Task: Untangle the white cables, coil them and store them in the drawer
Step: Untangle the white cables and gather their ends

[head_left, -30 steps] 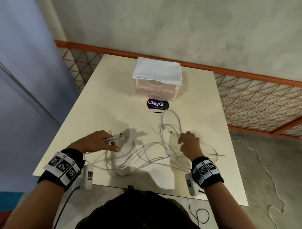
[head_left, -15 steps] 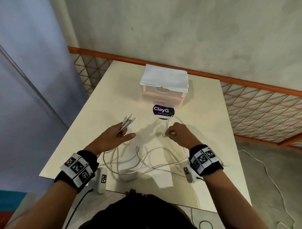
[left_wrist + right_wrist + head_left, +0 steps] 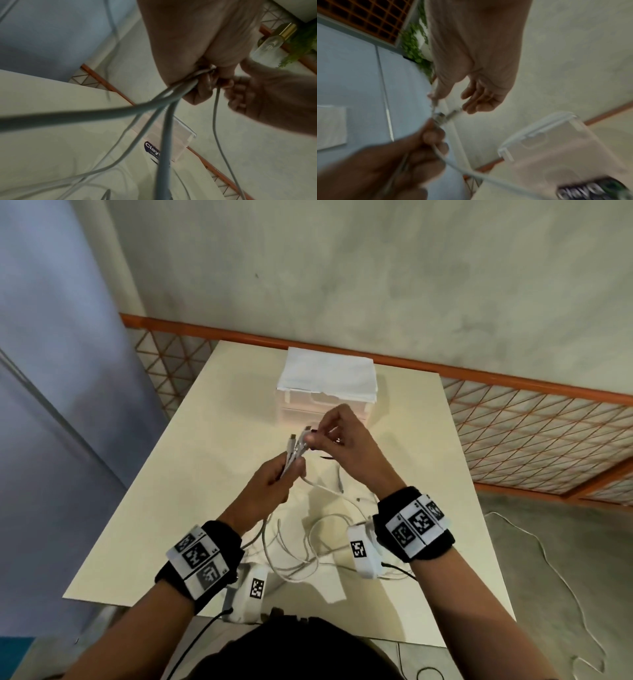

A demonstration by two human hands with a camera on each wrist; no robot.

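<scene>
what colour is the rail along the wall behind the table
Orange rail, clearest in the head view, running behind the table.

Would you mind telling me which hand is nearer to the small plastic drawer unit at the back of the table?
Right. The right hand is raised just in front of the drawer unit, pinching a cable end; the left hand grips the cables lower, closer to the person.

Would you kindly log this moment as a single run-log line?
left hand: grips bundled cable ends | right hand: pinches one plug at the bundle tip | white cables: tangled on table | drawer unit: closed
</scene>
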